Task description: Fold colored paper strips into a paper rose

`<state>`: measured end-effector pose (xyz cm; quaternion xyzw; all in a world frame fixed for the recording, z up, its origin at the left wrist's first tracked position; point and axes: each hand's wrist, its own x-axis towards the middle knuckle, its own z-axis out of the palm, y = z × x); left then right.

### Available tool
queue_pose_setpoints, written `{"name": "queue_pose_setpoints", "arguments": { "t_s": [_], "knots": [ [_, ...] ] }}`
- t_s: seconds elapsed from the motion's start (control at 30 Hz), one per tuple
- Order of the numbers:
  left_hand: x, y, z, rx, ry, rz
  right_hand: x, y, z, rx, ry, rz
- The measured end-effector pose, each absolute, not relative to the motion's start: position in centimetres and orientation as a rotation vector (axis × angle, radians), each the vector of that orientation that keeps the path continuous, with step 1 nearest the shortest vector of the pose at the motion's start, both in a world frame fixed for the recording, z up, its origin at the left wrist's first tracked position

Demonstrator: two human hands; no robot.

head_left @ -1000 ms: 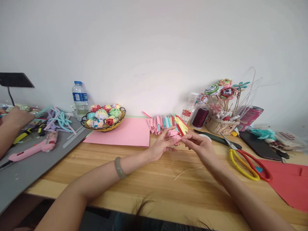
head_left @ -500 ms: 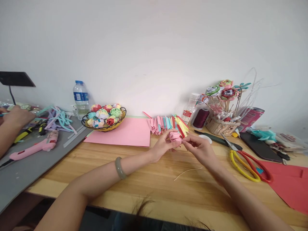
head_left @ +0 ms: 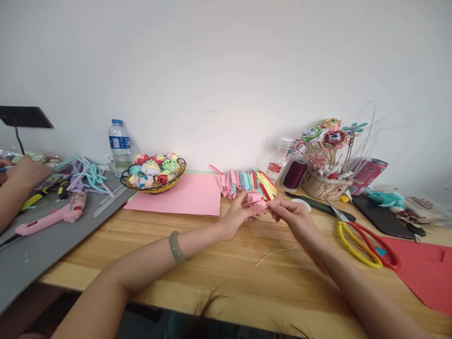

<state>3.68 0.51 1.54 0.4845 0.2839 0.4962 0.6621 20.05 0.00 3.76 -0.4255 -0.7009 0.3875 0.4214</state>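
Note:
A folded pink paper piece [head_left: 256, 202] is held above the wooden table, near its middle. My left hand [head_left: 237, 215] grips it from the left, fingers wrapped round its side. My right hand [head_left: 291, 214] is closed in a pinch at its right edge; anything between those fingertips is too small to make out. Just behind the hands lies a row of folded paper strips [head_left: 235, 183] in pink, blue, yellow and red. A thin pale string [head_left: 275, 252] rests on the wood in front of them.
Pink sheets [head_left: 176, 202] lie at the left beneath part of a basket of paper flowers [head_left: 158, 188]. Scissors [head_left: 358, 240], red paper [head_left: 427, 273] and a flower basket [head_left: 326, 187] are at the right. A co-worker's hand [head_left: 30, 172] is at the far left, above a glue gun [head_left: 52, 221].
The pink piece has turned slightly in my left hand. My right hand has shifted a little, with its fingers drawn closer together.

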Motion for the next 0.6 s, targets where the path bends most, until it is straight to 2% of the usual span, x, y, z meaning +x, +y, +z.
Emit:
{"name": "queue_pose_setpoints", "arguments": {
  "t_s": [0.33, 0.5, 0.6],
  "knots": [
    [3.6, 0.5, 1.6, 1.091, 0.599, 1.091, 20.9, 0.8, 3.6, -1.067, -1.649, 1.229],
    [3.6, 0.5, 1.5, 1.099, 0.628, 1.088, 20.5, 0.2, 4.4, -1.129, -1.820, 0.977],
    [3.7, 0.4, 1.6, 1.121, 0.677, 1.090, 19.8, -0.2, 4.4, -1.139, -1.912, 0.702]
  ]
}}
